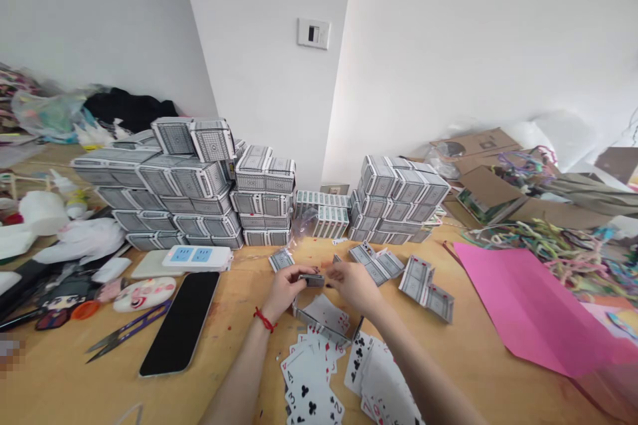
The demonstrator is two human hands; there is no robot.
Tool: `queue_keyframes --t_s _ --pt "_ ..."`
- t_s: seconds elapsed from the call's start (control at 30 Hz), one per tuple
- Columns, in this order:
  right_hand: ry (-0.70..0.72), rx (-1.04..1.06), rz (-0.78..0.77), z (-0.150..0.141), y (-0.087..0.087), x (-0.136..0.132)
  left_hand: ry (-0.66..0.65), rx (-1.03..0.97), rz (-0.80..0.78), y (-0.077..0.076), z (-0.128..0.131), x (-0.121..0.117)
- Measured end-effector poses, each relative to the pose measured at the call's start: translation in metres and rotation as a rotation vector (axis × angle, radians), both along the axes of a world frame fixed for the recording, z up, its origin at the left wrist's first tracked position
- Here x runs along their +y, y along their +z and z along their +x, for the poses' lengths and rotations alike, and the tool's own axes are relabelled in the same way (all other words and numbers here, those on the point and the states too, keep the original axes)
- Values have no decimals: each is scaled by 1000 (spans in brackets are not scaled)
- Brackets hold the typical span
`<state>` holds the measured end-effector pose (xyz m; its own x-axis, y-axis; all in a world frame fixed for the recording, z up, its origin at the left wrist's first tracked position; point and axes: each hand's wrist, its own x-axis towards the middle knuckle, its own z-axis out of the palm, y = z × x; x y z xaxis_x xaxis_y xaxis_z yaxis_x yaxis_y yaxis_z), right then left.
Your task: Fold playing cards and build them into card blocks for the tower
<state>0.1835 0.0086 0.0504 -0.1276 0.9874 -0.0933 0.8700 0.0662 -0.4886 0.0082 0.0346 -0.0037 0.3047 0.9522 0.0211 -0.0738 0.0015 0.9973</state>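
Observation:
My left hand [285,287], with a red string bracelet at the wrist, pinches a folded playing card [312,281] with a grey patterned back. Close by on the right, the fingers of my right hand [355,284] are pressed together; a small card edge shows beside them, but what they grip is mostly hidden. Below both hands stands a half-open frame of folded cards [323,327], with a card lying face up inside it. Loose playing cards [312,388] are spread face up between my forearms, and another pile [386,382] is partly under my right forearm.
Blocks built from folded cards are stacked at the left [184,186] and right [399,196] along the wall. Folded card pieces [426,289] lie right of my hands. A phone [182,322], scissors [129,331], a power strip [199,257] and pink paper [538,312] also occupy the table.

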Motion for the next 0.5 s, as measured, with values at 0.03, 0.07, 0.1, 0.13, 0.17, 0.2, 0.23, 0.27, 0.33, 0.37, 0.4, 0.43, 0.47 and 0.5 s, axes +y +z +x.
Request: queue_keyframes --t_s 0.03,0.07,0.1,0.13,0.17,0.2,0.23,0.27,0.33,0.37,0.4,0.43,0.47,0.5 --pt "-22 0 24 7 3 2 0 -2 22 0 -1 1" --pt "-54 -10 55 15 4 3 12 4 54 0 -2 1" --pt "-78 -22 75 21 5 5 42 21 96 1 -3 2" --pt "-109 -41 71 28 4 7 85 53 143 2 -4 2" --pt "-119 -47 51 33 2 9 134 102 191 4 -6 2" --pt "-111 -47 23 37 -1 10 179 170 239 7 -7 1" --pt "-97 -41 -5 39 -4 12 208 257 285 11 -7 0" --pt "-74 -29 -27 40 -8 13 219 361 334 16 -7 -2" --pt "-33 -2 -51 40 -15 15 193 616 447 28 -3 -7" --pt "-18 10 -55 38 -19 16 186 749 494 34 1 -10" --pt "-6 20 -57 37 -21 17 190 869 519 39 6 -13" --pt "2 28 -58 35 -23 19 203 969 525 42 11 -15" --pt "9 35 -57 34 -24 20 203 1053 517 45 17 -16" --pt "17 42 -55 34 -25 21 186 1122 501 47 23 -16"
